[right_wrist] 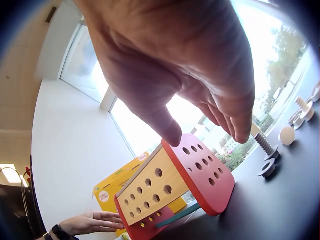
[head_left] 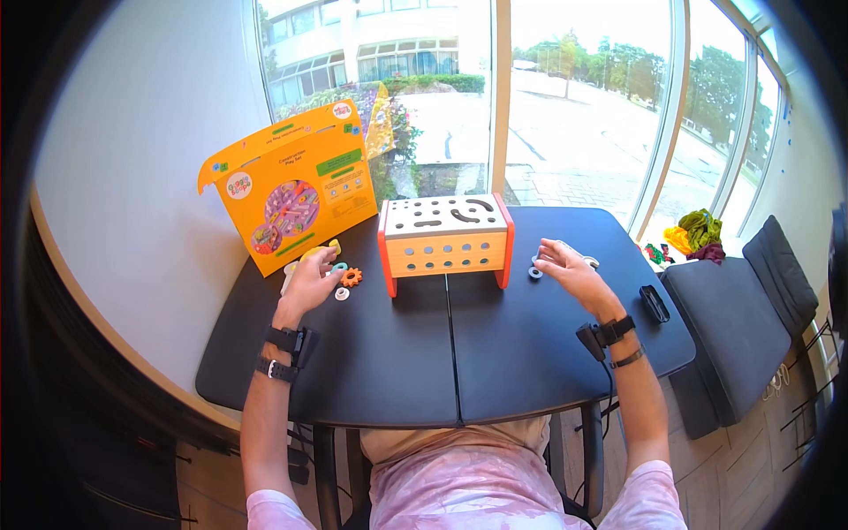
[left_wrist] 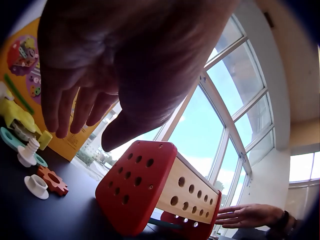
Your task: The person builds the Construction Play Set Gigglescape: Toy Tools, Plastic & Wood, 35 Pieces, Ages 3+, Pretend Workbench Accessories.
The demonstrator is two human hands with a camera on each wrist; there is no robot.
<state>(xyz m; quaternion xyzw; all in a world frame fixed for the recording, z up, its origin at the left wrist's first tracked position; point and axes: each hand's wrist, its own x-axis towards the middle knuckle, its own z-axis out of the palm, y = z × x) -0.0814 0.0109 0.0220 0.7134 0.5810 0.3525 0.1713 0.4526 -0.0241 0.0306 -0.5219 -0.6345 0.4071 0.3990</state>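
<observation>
A toy workbench (head_left: 452,253) with a wooden front, red side panels and a grey-white top full of holes and slots stands mid-table. Left of it my left hand (head_left: 309,284) hovers, fingers extended and holding nothing, over small toy parts. These include an orange gear (left_wrist: 53,180), a white nut (left_wrist: 36,187), a white screw (left_wrist: 28,153), a teal piece (head_left: 339,266) and a yellow piece (left_wrist: 18,116). My right hand (head_left: 576,281), also holding nothing, is raised on the bench's other side. Near it lie a grey screw (right_wrist: 265,144), a grey nut (right_wrist: 268,168) and a white screw (right_wrist: 303,105).
An orange toy box (head_left: 287,190) stands upright at the back left, beside the wall. A black case (head_left: 654,304) lies at the right of the black table (head_left: 380,371). Beyond the right edge are a dark padded chair (head_left: 738,305) and colourful cloth (head_left: 702,231). Windows rise behind.
</observation>
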